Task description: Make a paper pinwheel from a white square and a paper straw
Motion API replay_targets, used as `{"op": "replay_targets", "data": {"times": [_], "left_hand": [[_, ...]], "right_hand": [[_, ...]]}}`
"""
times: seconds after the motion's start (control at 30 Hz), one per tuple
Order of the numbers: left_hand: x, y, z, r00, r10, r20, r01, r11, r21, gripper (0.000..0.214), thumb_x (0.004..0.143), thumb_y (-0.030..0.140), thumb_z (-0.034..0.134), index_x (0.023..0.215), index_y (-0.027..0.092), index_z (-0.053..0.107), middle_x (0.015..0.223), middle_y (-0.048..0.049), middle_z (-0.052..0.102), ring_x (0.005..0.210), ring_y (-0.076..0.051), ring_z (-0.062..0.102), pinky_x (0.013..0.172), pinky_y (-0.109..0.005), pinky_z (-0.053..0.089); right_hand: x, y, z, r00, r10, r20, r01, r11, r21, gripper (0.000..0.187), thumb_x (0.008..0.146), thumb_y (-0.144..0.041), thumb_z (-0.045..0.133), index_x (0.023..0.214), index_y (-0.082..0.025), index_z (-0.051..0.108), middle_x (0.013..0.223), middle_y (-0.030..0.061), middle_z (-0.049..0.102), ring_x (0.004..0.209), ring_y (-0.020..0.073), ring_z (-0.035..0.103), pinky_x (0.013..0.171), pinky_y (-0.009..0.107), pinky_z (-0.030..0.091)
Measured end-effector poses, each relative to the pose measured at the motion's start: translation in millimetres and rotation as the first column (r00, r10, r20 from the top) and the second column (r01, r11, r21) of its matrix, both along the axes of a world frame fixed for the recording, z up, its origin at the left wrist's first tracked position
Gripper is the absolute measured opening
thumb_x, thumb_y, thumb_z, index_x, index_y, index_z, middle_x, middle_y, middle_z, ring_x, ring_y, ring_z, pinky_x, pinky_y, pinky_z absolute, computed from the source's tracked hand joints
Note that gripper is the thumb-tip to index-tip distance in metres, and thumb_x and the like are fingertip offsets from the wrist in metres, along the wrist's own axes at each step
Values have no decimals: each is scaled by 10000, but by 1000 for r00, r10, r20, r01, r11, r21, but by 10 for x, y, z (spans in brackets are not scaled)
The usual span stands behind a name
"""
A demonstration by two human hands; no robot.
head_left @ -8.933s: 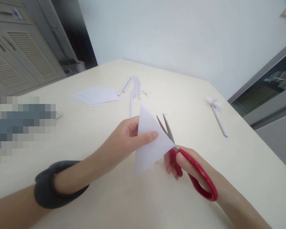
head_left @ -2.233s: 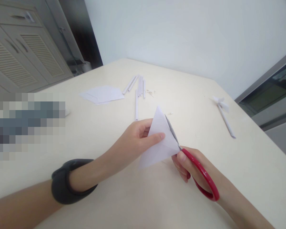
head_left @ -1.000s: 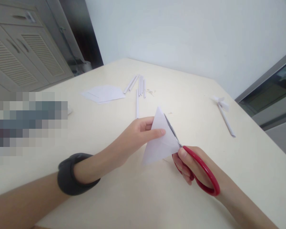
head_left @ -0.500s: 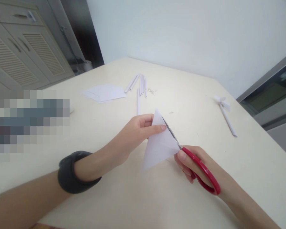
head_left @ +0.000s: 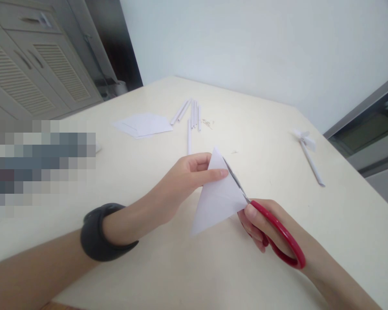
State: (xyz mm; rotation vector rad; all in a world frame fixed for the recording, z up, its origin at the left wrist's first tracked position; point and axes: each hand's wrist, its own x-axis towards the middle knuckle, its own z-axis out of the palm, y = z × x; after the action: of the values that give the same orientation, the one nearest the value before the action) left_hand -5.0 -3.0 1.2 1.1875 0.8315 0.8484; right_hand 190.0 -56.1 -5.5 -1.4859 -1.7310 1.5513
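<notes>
Between the thumb and fingers of my left hand is a white sheet of paper, shaped like a triangle and held above the table. My right hand grips red-handled scissors, fingers in the loops. Their metal blades lie along the paper's right edge, close to my left thumb tip. Whether the blades have the paper between them, I cannot tell. A rolled white paper tube lies just beyond my left hand, its near end hidden behind the fingers.
Several paper tubes lie at the back, with small pins or scraps beside them. Loose white sheets are spread to their left. At the right lies a paper pinwheel on a tube stick. A wall stands behind the table.
The scissors and my right hand have shifted slightly right and down in view. The paper stays in my left hand, its lower corner a little lower.
</notes>
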Motion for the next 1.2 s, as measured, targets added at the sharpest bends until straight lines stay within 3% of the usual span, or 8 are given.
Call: {"op": "replay_targets", "data": {"times": [0.53, 0.77, 1.2], "left_hand": [[5, 14, 4, 1000, -11, -8, 11, 999, 41, 209, 787, 340, 607, 946, 208, 642, 1036, -48, 683, 969, -233, 611, 824, -338, 459], [12, 13, 24, 999, 11, -31, -10, 999, 35, 249, 761, 369, 628, 944, 200, 649, 1026, -56, 681, 955, -241, 609, 824, -349, 459], [11, 27, 37, 999, -9, -41, 10, 999, 32, 296, 733, 402, 658, 939, 189, 644, 1014, -68, 681, 934, -250, 615, 827, -374, 463]], "right_hand": [[-29, 4, -28, 1000, -8, -22, 7, 998, -62, 538, 854, -608, 369, 520, -186, 371, 467, -44, 408, 399, 77, 442, 437, 213, 366], [-40, -28, 21, 998, -52, -25, 52, 999, -16, 524, 851, -604, 388, 531, -193, 339, 475, -39, 387, 442, 88, 425, 445, 223, 331], [18, -7, 28, 998, -18, -55, 17, 1000, -15, 486, 872, -574, 372, 568, -201, 306, 516, -36, 383, 460, 93, 369, 452, 240, 288]]}}
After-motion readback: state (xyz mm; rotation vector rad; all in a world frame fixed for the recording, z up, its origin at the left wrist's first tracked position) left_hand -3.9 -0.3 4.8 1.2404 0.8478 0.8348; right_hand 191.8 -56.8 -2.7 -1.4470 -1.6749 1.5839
